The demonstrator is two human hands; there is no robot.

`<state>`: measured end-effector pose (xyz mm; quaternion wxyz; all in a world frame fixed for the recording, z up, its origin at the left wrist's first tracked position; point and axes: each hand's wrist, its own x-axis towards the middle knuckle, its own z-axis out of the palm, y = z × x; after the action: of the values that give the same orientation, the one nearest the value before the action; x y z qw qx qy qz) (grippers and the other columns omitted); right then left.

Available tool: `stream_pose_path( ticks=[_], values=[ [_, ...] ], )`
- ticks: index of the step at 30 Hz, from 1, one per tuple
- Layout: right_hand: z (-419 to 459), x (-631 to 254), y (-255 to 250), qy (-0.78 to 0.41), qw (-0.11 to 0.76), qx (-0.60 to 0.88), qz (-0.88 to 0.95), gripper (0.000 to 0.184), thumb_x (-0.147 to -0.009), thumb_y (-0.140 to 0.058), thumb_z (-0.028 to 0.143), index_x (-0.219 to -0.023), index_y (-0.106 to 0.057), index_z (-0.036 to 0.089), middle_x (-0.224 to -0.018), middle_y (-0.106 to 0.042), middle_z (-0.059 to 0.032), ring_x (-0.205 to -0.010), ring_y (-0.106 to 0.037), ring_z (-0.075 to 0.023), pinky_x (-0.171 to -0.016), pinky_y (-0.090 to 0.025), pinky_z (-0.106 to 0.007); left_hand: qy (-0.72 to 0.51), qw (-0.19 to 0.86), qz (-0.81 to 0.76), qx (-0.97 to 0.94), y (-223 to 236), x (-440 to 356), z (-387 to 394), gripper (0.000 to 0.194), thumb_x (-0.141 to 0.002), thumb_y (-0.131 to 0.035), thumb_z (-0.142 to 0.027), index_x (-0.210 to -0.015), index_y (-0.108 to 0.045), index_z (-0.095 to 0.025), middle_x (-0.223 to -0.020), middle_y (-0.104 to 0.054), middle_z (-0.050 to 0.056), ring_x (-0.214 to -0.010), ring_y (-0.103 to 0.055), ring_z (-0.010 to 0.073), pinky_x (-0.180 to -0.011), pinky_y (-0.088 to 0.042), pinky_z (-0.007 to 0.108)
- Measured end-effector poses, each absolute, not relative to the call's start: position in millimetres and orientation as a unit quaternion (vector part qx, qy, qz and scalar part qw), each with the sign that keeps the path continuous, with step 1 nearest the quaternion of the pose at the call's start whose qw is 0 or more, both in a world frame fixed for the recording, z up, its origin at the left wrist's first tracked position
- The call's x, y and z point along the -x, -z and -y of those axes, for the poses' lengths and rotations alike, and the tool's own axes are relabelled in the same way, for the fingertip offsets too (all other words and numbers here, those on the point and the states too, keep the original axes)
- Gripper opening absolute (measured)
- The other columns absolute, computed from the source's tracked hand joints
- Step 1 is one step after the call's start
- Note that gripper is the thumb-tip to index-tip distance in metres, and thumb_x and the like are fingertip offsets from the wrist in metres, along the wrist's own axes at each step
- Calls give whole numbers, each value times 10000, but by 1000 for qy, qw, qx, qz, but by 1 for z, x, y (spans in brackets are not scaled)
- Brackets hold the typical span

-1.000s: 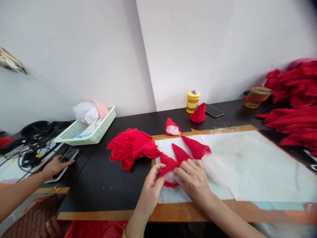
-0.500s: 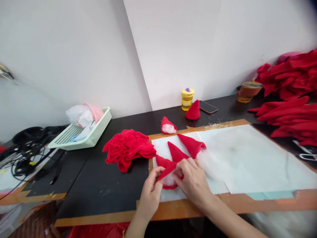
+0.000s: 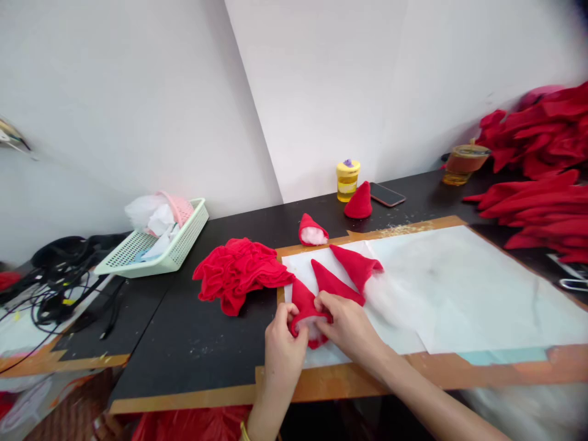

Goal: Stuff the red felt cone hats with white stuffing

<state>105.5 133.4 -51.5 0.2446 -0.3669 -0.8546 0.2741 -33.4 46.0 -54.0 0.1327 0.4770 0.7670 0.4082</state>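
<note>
On the black table (image 3: 193,343), near its front edge, the white sheet (image 3: 459,294) is lain on by a small red felt cone (image 3: 304,300) stuffed with white fluff. The cone is pinched from both sides, the left hand (image 3: 281,352) and right hand (image 3: 350,327) closed on it. Compared with half a second ago, the hands are drawn closer together and the cone's flap is folded down, while two other cones (image 3: 342,275) lie unmoved just behind.

Black table (image 3: 193,343), tan edge strip at front. On it: white sheet (image 3: 459,294) w/ red cones (image 3: 353,266); red fabric heap (image 3: 236,275); green basket (image 3: 160,245); cables (image 3: 59,288); yellow jar (image 3: 347,180); phone (image 3: 387,195); red stack (image 3: 542,208) at far right.
</note>
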Motion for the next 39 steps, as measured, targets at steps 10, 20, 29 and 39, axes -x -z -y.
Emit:
stream_pose_path(
  ticks=[10,20,29,39],
  values=[
    [-133,-100,56,-247,198,379,869,256,-776,-613,70,-988,-534,189,-1065,-681,-85,-959,-654,-229,-675,-424,-249,-417,119,-719,-543,62,38,-51,173,-624,-425,-20,-677,-442,-184,-639,-459,-46,-597,-406,88,-615,-317,184],
    [-140,-116,50,-256,161,374,877,353,-821,-705,149,-1150,-584,193,-1081,-730,-76,-988,-713,-242,-724,-499,-269,-409,142,-712,-553,50,46,-30,385,-739,-528,-94,-1102,-600,-198,-1063,-620,54,-932,-609,157,-851,-490,256],
    [-133,-171,46,-259,352,299,848,294,-1008,-534,263,-1300,-539,226,-1140,-656,-107,-899,-674,-214,-784,-596,-362,-453,298,-756,-367,36,95,-21,585,-948,-408,-583,-1363,-439,-173,-1256,-633,149,-886,-665,203,-767,-552,348],
    [-110,-125,58,-236,396,197,865,320,-883,-423,-2,-1062,-630,162,-1204,-621,-156,-1064,-677,-235,-852,-618,-358,-514,368,-657,-411,42,49,-44,827,-828,-679,-431,-1511,-279,-194,-1409,-557,160,-1249,-603,257,-1056,-503,389]
  ],
)
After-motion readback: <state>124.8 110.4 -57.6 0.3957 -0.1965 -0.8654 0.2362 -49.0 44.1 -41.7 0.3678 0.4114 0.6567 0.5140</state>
